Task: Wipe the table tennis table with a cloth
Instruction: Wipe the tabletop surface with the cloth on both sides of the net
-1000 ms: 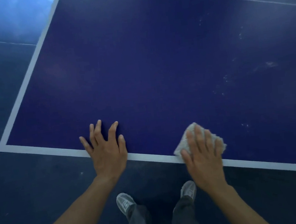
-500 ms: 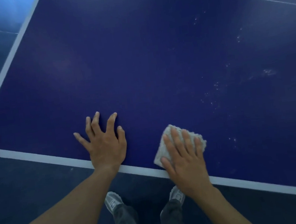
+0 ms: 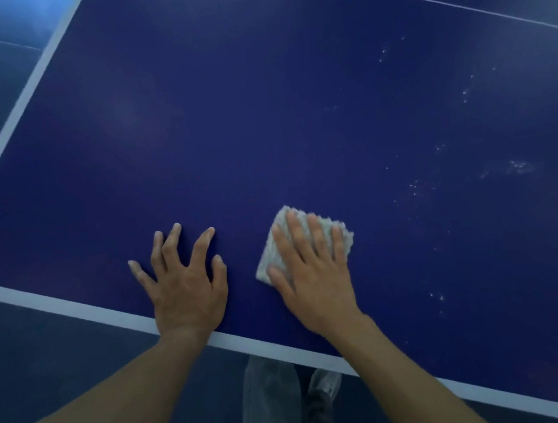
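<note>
Right hand (image 3: 315, 273) flat, fingers straight, pressing folded cloth (image 3: 302, 234); white specks (image 3: 416, 188) beyond fingertips may smear or scatter.

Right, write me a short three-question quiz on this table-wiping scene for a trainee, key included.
1. True or false: the cloth lies under the left hand.
2. Most of the white specks on the table lie: A) to the right of the cloth; B) to the left of the left hand; C) between the two hands.
3. Fill in: the left hand rests, fingers spread, on the ____.

Key: 1 false, the right hand presses the cloth flat. 2 A. 3 table.
</note>
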